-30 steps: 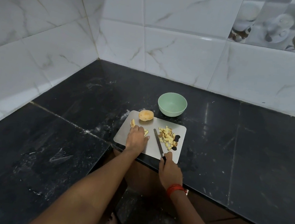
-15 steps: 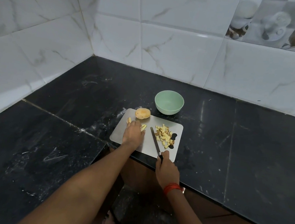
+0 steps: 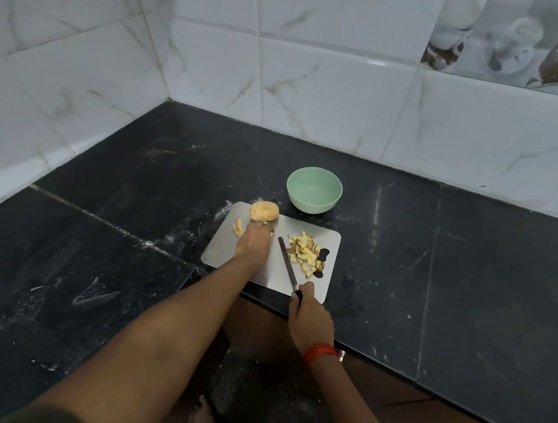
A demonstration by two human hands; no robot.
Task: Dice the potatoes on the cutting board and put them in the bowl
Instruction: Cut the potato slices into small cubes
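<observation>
A grey cutting board (image 3: 275,275) lies at the counter's front edge. A whole potato (image 3: 264,210) rests on its far left corner. My left hand (image 3: 254,241) lies just below it, fingers curled over potato slices (image 3: 238,227) that show at its left side. A pile of diced potato (image 3: 305,252) sits on the right half of the board. My right hand (image 3: 309,318) grips the handle of a knife (image 3: 287,262), whose blade lies across the board between my left hand and the pile. A mint-green bowl (image 3: 314,190) stands behind the board and looks empty.
The black stone counter (image 3: 144,192) runs into a corner of white marbled wall tiles (image 3: 216,64). Its front edge passes under the board. A red band (image 3: 321,351) circles my right wrist. White specks dust the counter to the left of the board.
My left hand has slid up the board toward the whole potato, over the slices. The knife and my right hand have barely shifted. The camera view has tilted a little.
</observation>
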